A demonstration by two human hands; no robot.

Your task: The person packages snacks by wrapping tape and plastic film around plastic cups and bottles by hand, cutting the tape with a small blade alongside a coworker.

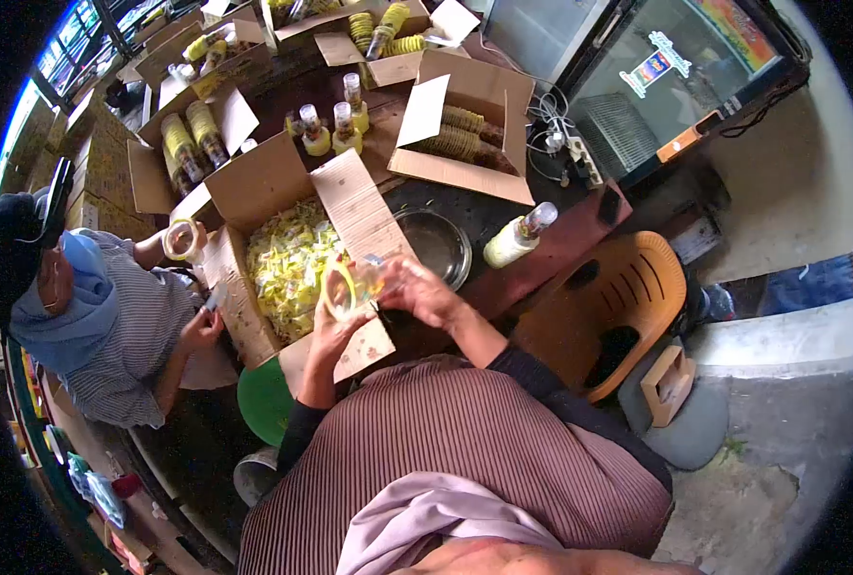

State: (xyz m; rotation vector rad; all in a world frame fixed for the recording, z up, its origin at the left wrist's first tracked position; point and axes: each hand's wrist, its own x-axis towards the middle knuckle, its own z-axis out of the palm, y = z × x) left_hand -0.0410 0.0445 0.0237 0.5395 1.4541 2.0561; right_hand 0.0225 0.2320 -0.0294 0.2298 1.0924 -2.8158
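Note:
My left hand point(329, 331) is closed around a clear, round thing with a yellow ring-shaped rim point(338, 290); whether it is a tape roll or a cup I cannot tell. Close to its right side, my right hand point(424, 292) has bent fingers at a small clear piece with an orange spot, partly blurred. Both hands are above the near flap of an open cardboard box point(265, 182). Small yellow and white packets point(292, 259) fill that box. Behind my right hand stands a round glass-like bowl point(436, 244).
A white-yellow stack with a clear top point(512, 241) stands at the table's right edge. More cardboard boxes point(512, 96) hold yellow-rimmed stacks. At left, another person point(110, 316) holds a tape roll point(185, 240). An orange chair point(627, 297) and a glass-door fridge point(666, 77) are at right.

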